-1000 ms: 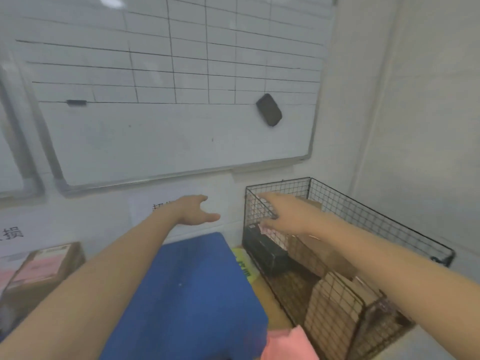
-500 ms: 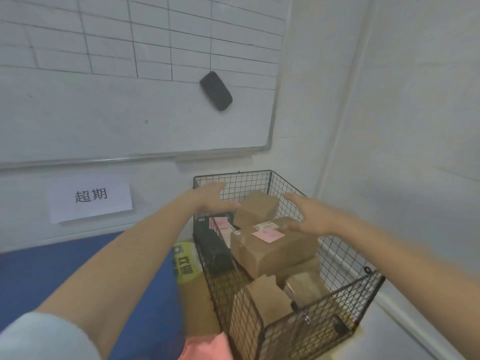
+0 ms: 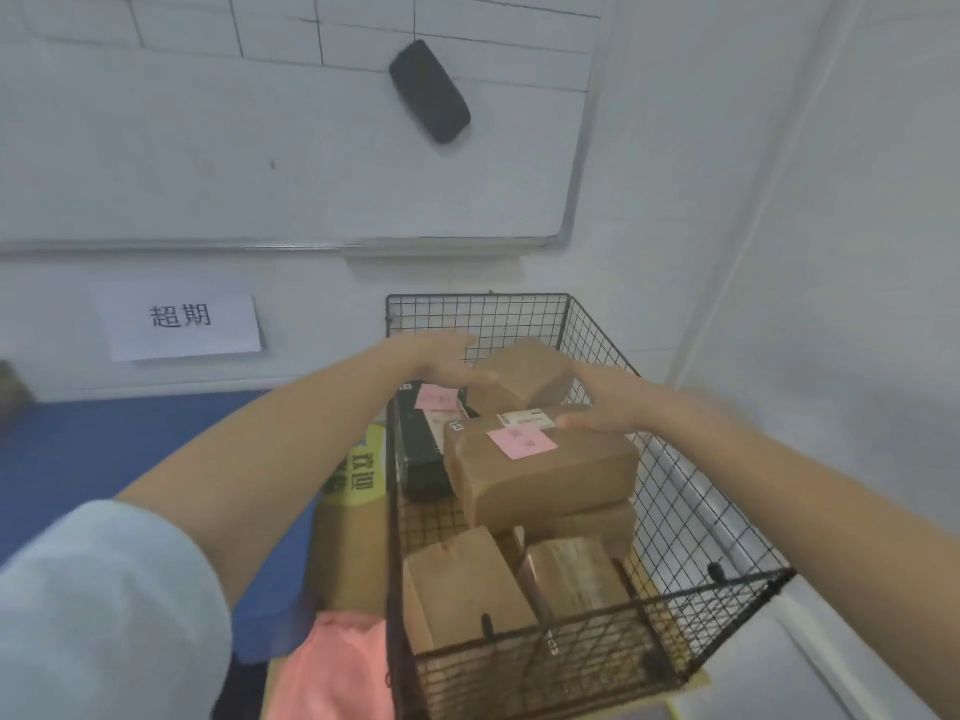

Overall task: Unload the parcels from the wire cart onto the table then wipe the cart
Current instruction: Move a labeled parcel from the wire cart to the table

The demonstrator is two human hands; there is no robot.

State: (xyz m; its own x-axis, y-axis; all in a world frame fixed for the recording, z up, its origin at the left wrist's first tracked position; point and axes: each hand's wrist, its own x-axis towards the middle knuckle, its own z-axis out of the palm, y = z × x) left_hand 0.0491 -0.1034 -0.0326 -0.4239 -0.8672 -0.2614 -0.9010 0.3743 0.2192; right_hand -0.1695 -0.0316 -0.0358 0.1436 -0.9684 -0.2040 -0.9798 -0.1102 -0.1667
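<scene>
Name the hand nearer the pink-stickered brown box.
Right. The right hand reaches the brown box at its far edge; the left hand is back-left, by the smaller box.

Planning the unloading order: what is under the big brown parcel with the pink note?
The big parcel appears to rest on another brown box, of which only the front edge shows. Whatever lies deeper beneath is covered.

Black eraser (image 3: 430, 90) on a gridded whiteboard (image 3: 208, 148), a white printed paper sign (image 3: 179, 324) just below it.
</scene>
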